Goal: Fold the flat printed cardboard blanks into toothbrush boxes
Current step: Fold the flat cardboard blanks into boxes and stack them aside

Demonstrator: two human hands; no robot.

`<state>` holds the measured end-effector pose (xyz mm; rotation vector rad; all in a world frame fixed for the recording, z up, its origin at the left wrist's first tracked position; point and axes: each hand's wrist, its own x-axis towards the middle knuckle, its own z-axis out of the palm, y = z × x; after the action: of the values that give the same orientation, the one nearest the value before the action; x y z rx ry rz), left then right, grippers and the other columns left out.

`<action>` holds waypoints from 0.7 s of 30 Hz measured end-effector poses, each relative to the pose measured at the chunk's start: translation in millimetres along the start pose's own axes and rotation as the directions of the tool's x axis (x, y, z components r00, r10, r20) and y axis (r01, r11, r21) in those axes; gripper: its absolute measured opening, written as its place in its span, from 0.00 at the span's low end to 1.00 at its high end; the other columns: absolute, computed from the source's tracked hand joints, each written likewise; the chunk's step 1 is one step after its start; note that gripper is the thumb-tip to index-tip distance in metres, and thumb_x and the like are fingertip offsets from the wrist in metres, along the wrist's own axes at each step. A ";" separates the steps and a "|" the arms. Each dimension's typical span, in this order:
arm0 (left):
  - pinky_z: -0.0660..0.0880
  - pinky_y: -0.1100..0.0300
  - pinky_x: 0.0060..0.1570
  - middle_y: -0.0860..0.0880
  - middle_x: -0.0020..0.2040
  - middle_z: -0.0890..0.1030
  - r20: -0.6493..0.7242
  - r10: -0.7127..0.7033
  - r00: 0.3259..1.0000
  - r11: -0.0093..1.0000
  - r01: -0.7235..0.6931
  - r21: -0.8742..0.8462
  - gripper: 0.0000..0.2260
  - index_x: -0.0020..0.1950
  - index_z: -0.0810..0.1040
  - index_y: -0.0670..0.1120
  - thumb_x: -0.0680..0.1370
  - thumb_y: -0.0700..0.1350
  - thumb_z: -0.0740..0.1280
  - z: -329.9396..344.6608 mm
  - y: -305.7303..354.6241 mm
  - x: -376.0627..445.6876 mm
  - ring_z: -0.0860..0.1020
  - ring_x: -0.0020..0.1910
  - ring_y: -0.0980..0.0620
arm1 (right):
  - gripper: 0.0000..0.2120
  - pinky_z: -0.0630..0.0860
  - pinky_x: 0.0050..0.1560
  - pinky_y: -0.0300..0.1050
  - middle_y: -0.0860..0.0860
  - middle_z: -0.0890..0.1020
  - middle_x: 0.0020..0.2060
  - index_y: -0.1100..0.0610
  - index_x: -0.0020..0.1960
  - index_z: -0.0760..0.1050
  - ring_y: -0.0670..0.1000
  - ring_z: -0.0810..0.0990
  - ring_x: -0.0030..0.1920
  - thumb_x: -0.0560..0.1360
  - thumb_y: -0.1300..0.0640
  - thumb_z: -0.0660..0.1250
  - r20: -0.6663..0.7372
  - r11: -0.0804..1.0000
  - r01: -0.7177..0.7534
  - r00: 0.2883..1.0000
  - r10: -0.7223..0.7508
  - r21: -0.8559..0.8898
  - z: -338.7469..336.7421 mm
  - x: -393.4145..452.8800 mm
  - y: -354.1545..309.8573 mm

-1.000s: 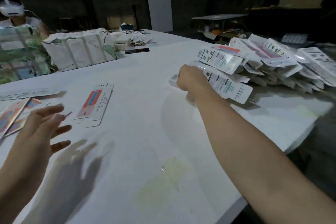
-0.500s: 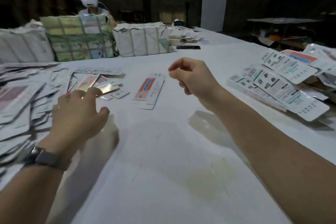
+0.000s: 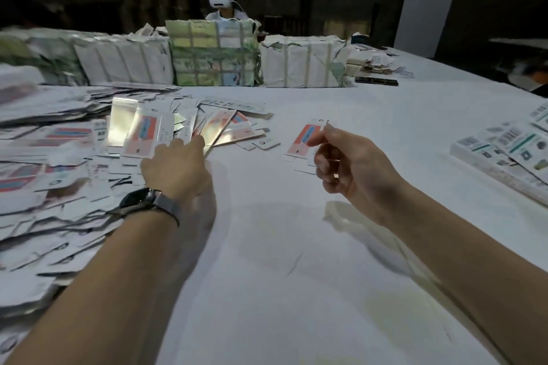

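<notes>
Fingers (image 3: pixel 324 161) of my right hand (image 3: pixel 353 169) are loosely curled and hold nothing, hanging just short of a single flat blank (image 3: pixel 304 139) that lies apart from the rest on the white counter (image 3: pixel 296 261). My left hand (image 3: pixel 178 166), watch (image 3: pixel 139 200) on its wrist, reaches into the loose heap of blanks (image 3: pixel 59 172) at my left; its fingertips are hidden behind the hand, so I cannot tell whether they rest on a sheet or have one pinched.

These blanks look thin, light and springy, some with a glossy face that will slide. I would judge a pinch at a long edge or an end tab best, since a card lying flat gives nothing to get under. The heap overlaps every way, so lifting one may drag its neighbours.

To my right, at the counter's edge, sits a stack of finished boxes (image 3: pixel 510 154). Farther off stand strapped bundles (image 3: pixel 302 62) in a row, with a dark phone (image 3: pixel 376 80) beside them, and behind those another person (image 3: pixel 224 6) wearing a headset.
</notes>
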<state>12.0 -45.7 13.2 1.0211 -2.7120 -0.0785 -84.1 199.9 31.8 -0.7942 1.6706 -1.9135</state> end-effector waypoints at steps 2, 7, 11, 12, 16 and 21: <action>0.67 0.46 0.58 0.44 0.60 0.74 -0.042 0.017 0.999 1.000 -0.016 0.005 0.18 0.66 0.70 0.51 0.77 0.48 0.67 -0.9 1.9 -1.2 0.71 0.63 0.38 | 0.16 0.61 0.28 0.40 0.51 0.73 0.30 0.52 0.42 0.80 0.47 0.68 0.29 0.82 0.48 0.60 -0.003 1.000 -0.005 1.000 0.005 -0.004 2.7 -0.7 1.7; 0.60 0.40 0.67 0.40 0.66 0.68 -0.069 -0.102 0.992 0.990 0.108 0.093 0.19 0.66 0.69 0.50 0.75 0.46 0.65 -6.4 1.9 -1.6 0.61 0.69 0.34 | 0.14 0.63 0.27 0.39 0.52 0.72 0.30 0.55 0.44 0.79 0.48 0.68 0.29 0.83 0.50 0.59 -0.012 1.000 -0.003 1.000 0.003 -0.028 5.6 -2.0 3.7; 0.60 0.36 0.65 0.40 0.64 0.70 0.062 -0.156 0.986 0.987 0.153 0.057 0.22 0.69 0.63 0.51 0.76 0.44 0.63 -5.5 -2.3 -2.7 0.65 0.66 0.31 | 0.14 0.64 0.27 0.39 0.52 0.72 0.30 0.55 0.45 0.79 0.48 0.68 0.29 0.83 0.51 0.59 0.001 0.999 -0.005 1.000 0.005 -0.033 7.5 -3.5 5.6; 0.62 0.37 0.64 0.41 0.62 0.72 0.028 -0.115 0.993 0.992 0.113 0.051 0.22 0.69 0.63 0.51 0.76 0.44 0.65 -4.7 -3.1 -2.3 0.67 0.65 0.34 | 0.14 0.64 0.27 0.39 0.52 0.73 0.30 0.55 0.45 0.79 0.48 0.68 0.29 0.83 0.51 0.59 0.005 0.999 -0.001 1.000 0.001 -0.033 8.1 -3.7 6.2; 0.67 0.48 0.50 0.42 0.57 0.74 -0.075 0.003 0.997 0.999 0.000 0.042 0.19 0.67 0.68 0.48 0.77 0.44 0.66 -4.7 -1.3 -1.5 0.72 0.60 0.36 | 0.13 0.66 0.27 0.38 0.51 0.73 0.31 0.55 0.46 0.79 0.48 0.69 0.29 0.82 0.50 0.60 0.019 1.000 0.006 1.000 -0.006 -0.030 7.5 -2.5 9.2; 0.67 0.47 0.51 0.46 0.50 0.78 -0.399 0.077 0.914 0.989 -0.122 -0.088 0.11 0.58 0.75 0.51 0.77 0.40 0.63 -17.8 13.8 -4.0 0.78 0.51 0.39 | 0.13 0.66 0.28 0.39 0.51 0.73 0.31 0.56 0.47 0.79 0.48 0.70 0.30 0.81 0.49 0.61 0.012 0.999 0.007 1.000 -0.006 -0.037 7.1 -1.2 12.5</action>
<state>10.4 -32.0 31.5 0.7674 -2.3552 -0.0026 -78.5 193.9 19.9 -0.8245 1.7024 -1.8842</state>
